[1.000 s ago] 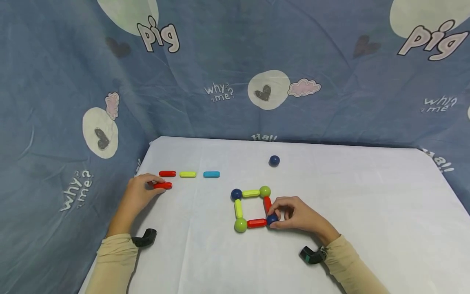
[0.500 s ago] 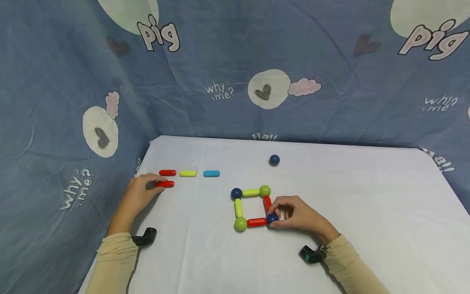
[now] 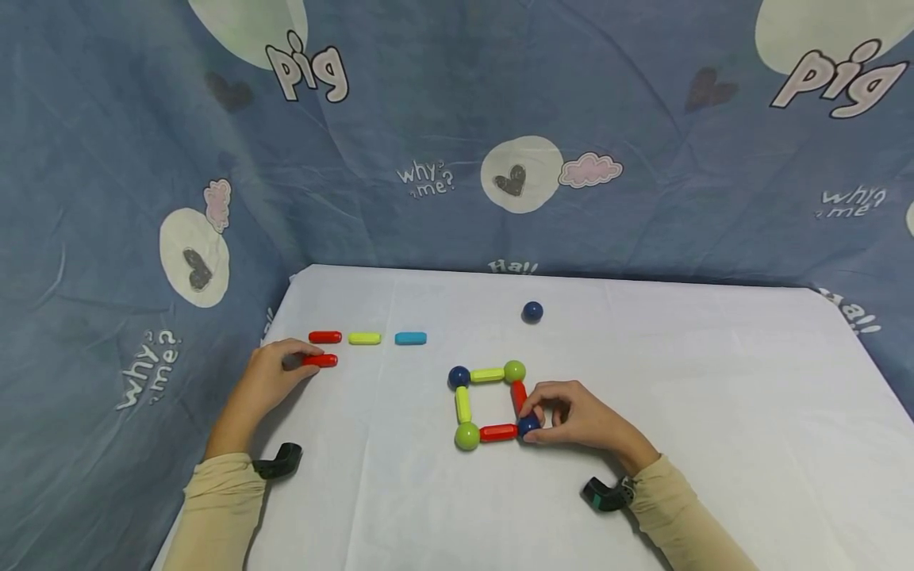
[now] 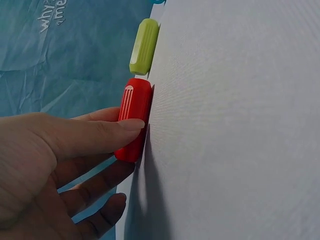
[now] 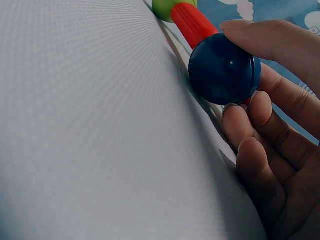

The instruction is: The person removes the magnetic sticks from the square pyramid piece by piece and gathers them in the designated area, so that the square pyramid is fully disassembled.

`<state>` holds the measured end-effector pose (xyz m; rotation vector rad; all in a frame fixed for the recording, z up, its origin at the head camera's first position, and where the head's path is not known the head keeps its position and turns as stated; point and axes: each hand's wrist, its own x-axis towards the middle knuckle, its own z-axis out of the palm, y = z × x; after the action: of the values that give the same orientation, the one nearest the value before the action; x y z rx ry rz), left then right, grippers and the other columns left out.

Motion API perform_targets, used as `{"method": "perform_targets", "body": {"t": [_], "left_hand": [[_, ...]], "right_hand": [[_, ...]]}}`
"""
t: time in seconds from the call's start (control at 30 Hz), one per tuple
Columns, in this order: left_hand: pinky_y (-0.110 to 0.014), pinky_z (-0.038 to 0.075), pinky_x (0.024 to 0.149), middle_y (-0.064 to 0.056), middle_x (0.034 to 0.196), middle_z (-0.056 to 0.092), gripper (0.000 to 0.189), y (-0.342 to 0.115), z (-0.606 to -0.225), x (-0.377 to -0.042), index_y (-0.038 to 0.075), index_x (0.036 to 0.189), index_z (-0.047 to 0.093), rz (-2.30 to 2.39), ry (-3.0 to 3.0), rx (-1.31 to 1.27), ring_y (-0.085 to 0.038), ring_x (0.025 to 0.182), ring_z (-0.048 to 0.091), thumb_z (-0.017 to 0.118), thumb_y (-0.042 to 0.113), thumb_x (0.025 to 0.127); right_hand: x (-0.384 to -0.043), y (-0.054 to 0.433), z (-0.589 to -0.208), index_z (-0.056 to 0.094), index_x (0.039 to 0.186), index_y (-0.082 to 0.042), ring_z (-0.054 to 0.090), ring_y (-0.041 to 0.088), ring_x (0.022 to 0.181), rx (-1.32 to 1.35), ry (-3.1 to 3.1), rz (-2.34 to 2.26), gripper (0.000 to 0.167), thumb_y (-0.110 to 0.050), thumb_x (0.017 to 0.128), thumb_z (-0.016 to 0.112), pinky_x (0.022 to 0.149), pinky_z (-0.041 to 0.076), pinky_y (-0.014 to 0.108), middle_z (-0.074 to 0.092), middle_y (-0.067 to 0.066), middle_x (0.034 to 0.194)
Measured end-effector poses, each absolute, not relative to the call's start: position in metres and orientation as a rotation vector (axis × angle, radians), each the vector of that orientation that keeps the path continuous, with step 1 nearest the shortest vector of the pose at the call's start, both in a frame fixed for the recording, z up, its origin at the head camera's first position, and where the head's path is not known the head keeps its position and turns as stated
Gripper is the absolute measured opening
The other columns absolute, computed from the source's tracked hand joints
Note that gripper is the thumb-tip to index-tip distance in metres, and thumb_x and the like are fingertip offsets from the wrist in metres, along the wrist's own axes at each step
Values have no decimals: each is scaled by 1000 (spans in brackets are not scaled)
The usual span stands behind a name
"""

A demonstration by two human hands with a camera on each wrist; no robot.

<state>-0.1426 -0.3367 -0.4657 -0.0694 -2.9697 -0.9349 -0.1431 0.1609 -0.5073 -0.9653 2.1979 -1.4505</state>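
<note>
At the left of the table my left hand [image 3: 274, 377] pinches a red magnetic rod [image 4: 134, 117] between thumb and fingers, just in front of another red rod [image 3: 325, 337]. My right hand [image 3: 581, 414] grips a dark blue ball [image 5: 222, 69], the near right corner of a square of rods and balls. Two red rods meet at this ball; the nearer one [image 3: 498, 433] runs left to a green ball [image 3: 467, 437]. Yellow-green rods [image 3: 463, 405] form the left and far sides. A second blue ball [image 3: 459, 377] and a green ball [image 3: 515, 371] mark the far corners.
In a row with the far red rod lie a yellow-green rod [image 3: 365, 339] and a light blue rod [image 3: 410, 339]. A loose dark blue ball [image 3: 532, 312] sits behind the square. Blue printed cloth [image 3: 457, 222] hangs behind the white table [image 3: 714, 396].
My left hand and its red rod have shifted very slightly to the right since a second ago. The right hand and the square have stayed in place.
</note>
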Motion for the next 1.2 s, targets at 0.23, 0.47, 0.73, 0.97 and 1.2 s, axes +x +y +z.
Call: {"method": "perform_targets", "body": {"t": [0.23,0.47,0.73,0.97,1.2], "left_hand": [[-58,59,88,-32,130,65,36,-337,-466,-143,1,122,72,-945,-2986,-54,-46,107,65,80,1,86],[-49,61,82,-32,131,63,42,-335,-462,-142,1,126,69,-953,-3032,1,-43,102,62,82,8,86],[-62,55,92,-28,124,69,41,-329,-457,-143,0,118,73,-882,-2925,-107,-45,112,63,87,6,80],[-48,58,80,-14,101,73,26,-304,-449,-142,2,105,75,-852,-2786,-204,-32,95,68,87,6,81],[-40,56,79,0,85,65,22,-244,-446,-133,7,105,75,-955,-2876,-452,-17,84,61,84,12,86]], "right_hand": [[-143,160,-507,75,105,-20,56,16,70,-952,2196,-1447,26,-20,82,88,58,49,20,64,-2,87],[-143,161,-507,75,104,-22,56,22,67,-962,2189,-1454,26,-20,82,89,58,48,20,64,0,86],[-144,163,-511,74,112,-14,59,14,74,-989,2227,-1555,26,-13,88,82,58,51,23,65,8,106],[-144,162,-513,49,150,-10,65,8,85,-866,2250,-1632,65,-9,91,78,54,54,25,35,16,161],[-144,160,-512,46,155,-17,66,9,84,-848,2321,-1518,68,-19,94,77,62,53,23,36,12,166]]}}
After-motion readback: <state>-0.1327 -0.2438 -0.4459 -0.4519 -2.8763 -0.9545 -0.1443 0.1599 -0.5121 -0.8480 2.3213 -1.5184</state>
